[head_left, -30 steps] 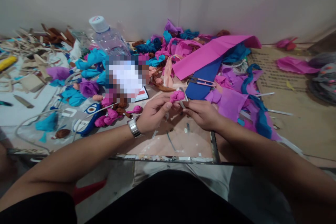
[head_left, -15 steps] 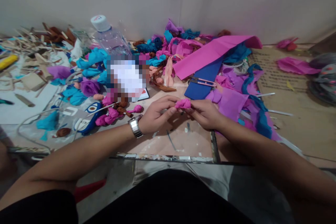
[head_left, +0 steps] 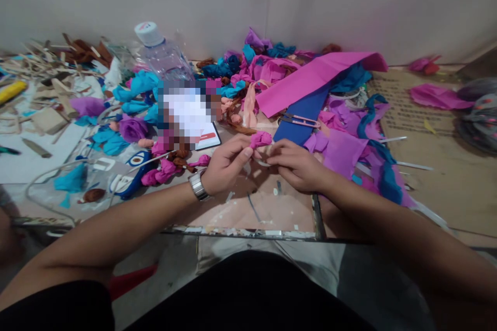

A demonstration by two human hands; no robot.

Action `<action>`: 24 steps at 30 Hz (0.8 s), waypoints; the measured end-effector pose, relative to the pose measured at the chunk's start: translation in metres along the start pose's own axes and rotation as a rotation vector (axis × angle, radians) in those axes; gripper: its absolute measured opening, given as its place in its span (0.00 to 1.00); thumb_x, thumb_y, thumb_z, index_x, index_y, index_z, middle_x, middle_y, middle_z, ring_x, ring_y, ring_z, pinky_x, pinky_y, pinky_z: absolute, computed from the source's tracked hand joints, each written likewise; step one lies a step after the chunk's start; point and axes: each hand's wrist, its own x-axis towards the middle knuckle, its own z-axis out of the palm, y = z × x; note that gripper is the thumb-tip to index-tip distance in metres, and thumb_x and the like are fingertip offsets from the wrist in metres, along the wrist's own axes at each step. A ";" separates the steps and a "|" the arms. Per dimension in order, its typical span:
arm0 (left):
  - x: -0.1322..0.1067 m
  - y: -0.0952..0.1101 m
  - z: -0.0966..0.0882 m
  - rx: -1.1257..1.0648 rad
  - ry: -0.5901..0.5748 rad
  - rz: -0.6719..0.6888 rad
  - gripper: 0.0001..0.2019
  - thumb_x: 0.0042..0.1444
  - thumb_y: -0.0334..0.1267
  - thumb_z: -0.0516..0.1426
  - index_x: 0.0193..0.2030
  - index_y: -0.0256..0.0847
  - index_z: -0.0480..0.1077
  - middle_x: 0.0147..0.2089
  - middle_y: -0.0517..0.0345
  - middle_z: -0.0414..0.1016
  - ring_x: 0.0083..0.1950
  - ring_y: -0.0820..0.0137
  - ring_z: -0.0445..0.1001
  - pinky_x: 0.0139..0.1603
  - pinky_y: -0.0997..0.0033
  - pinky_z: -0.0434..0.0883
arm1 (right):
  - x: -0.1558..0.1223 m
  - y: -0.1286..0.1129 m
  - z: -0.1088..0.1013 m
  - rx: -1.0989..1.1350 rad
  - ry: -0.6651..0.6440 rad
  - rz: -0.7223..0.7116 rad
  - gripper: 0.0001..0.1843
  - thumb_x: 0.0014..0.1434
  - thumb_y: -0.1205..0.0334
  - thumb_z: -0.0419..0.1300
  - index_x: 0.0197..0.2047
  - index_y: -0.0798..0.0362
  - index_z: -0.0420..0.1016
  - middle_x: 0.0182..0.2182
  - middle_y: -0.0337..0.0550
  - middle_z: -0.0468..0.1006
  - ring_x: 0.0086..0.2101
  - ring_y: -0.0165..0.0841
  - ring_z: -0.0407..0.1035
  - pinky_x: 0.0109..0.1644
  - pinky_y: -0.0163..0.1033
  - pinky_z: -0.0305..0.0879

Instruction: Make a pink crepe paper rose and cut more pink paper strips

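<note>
Between the thumb and fingers of my left hand (head_left: 229, 163), which wears a metal watch, is a bunched pink crepe-paper flower (head_left: 260, 139). My right hand (head_left: 297, 164) is just to its right, fingers pinched together. A thin pale strip (head_left: 264, 164) runs from under the flower to my right fingertips; its material is too blurred to tell. Behind my hands lie pink-handled thread snips (head_left: 301, 120) on a folded blue sheet (head_left: 292, 133). A phone (head_left: 207, 137) with a blurred screen rests beyond my left hand.
A clear bottle (head_left: 166, 59) stands behind the phone. Crepe-paper pieces (head_left: 345, 152) and a long pink sheet (head_left: 314, 83) spread to the right. Wooden sticks (head_left: 42, 67) pile up at far left. Cardboard (head_left: 438, 165) covers the right side. The table's worn edge (head_left: 248, 232) is near me.
My left hand has shifted slightly left and up with the pink flower. My right fingers have moved off the flower, and a pale strip now shows between the hands.
</note>
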 end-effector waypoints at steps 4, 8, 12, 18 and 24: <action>0.004 -0.002 0.002 -0.076 0.030 -0.097 0.19 0.70 0.50 0.54 0.39 0.40 0.80 0.42 0.53 0.79 0.43 0.74 0.75 0.49 0.72 0.75 | 0.000 -0.004 0.000 -0.025 -0.057 -0.032 0.18 0.68 0.74 0.54 0.56 0.57 0.78 0.43 0.48 0.81 0.43 0.34 0.73 0.50 0.41 0.73; 0.005 -0.002 0.003 -0.121 0.029 -0.137 0.20 0.70 0.51 0.55 0.38 0.39 0.79 0.40 0.54 0.77 0.42 0.75 0.74 0.48 0.73 0.74 | 0.000 -0.005 0.002 -0.021 -0.035 -0.038 0.18 0.69 0.74 0.54 0.56 0.58 0.78 0.39 0.48 0.81 0.41 0.33 0.73 0.47 0.40 0.72; 0.004 -0.005 0.003 -0.138 0.027 -0.151 0.20 0.70 0.52 0.54 0.37 0.38 0.77 0.40 0.55 0.75 0.42 0.75 0.74 0.49 0.73 0.72 | 0.000 -0.007 0.005 0.000 -0.016 -0.083 0.17 0.69 0.73 0.56 0.56 0.55 0.79 0.44 0.47 0.83 0.47 0.35 0.75 0.53 0.42 0.74; 0.004 -0.010 0.004 -0.215 0.009 -0.212 0.21 0.70 0.54 0.54 0.38 0.37 0.75 0.38 0.57 0.74 0.39 0.77 0.73 0.45 0.75 0.70 | 0.003 -0.011 0.004 0.020 -0.119 -0.091 0.21 0.72 0.69 0.57 0.65 0.52 0.75 0.53 0.47 0.83 0.58 0.37 0.71 0.64 0.49 0.72; 0.001 -0.004 0.003 -0.110 -0.037 -0.116 0.20 0.72 0.50 0.52 0.36 0.38 0.74 0.37 0.56 0.75 0.42 0.75 0.73 0.48 0.73 0.69 | 0.001 -0.009 0.005 -0.061 -0.046 -0.070 0.11 0.72 0.62 0.62 0.54 0.55 0.81 0.43 0.45 0.84 0.41 0.33 0.74 0.48 0.40 0.72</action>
